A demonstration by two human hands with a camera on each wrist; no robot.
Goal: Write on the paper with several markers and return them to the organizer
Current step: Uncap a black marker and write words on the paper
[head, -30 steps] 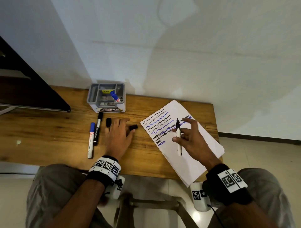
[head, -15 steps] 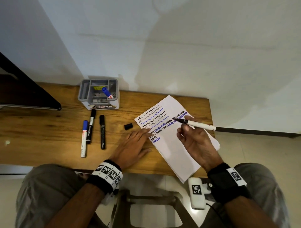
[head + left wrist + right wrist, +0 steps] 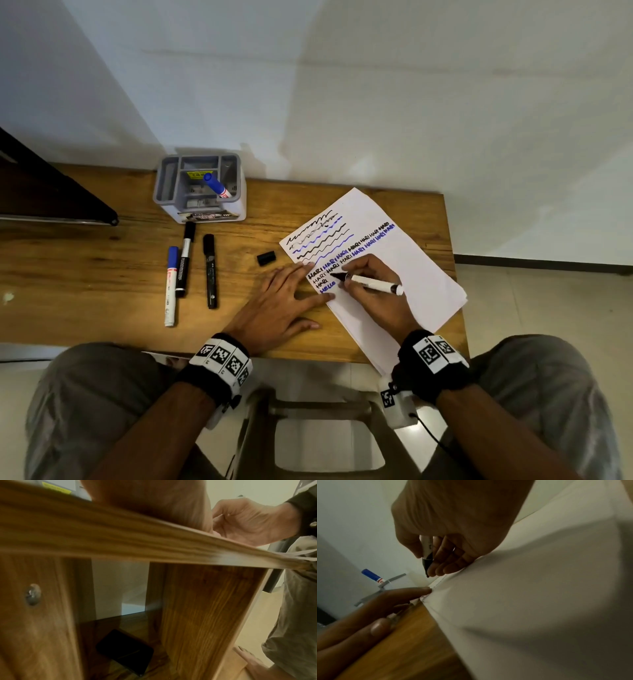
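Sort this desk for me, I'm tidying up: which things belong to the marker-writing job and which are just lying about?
Job: paper, marker in right hand, three markers on desk, loose cap, organizer with blue marker.

Lying about: dark phone-like slab under desk, stool.

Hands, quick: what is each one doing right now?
Left hand: open, flat, fingertips on the white paper sheet.
Right hand: holding the uncapped white-barrelled black marker.

The paper (image 3: 404,260) has "HARI" scrawled over and over in black and blue, right above the right hand (image 3: 376,291). Blue "HELLO" sits just off the left hand (image 3: 277,305) fingertips.
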